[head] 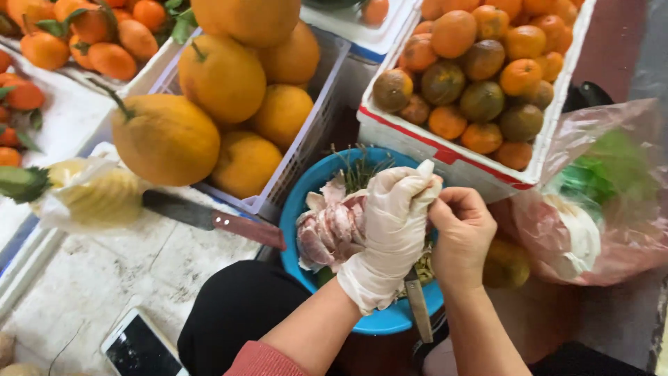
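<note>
so the left hand [390, 230] is in a thin whitish glove and it's curled snug around a peeled pink pomelo [334, 226], fingers wrapped over the right side of the fruit. the fruit sticks out to the left of that palm, segments bunched together, sitting just above a blue bowl [299, 202]. the right hand [463, 233] is bare and closed into a loose fist, pressed right up against the gloved fingers, pinching at something where the two hands meet. can't tell if it's a bit of pith or the glove tip it has hold of.

a knife [417, 306] pokes down from under the hands, blade pointing toward the person. looks tucked under the right hand, but which hand really grips it is hidden.

the relation that matters: the fruit lies left of both hands, its long side running roughly up and down, and the gloved hand is the one on it. the bare hand is only near its right edge.

further left of the gloved hand there's a second knife [212, 219] with a reddish handle lying flat on a white board, a peeled pineapple [90, 195] in a bag beyond it, and a phone [139, 345] below. above the hands: a basket of big yellow pomelos [223, 76] and a white crate of tangerines [480, 63]. right of the bare hand is a pink bag [598, 202].
</note>
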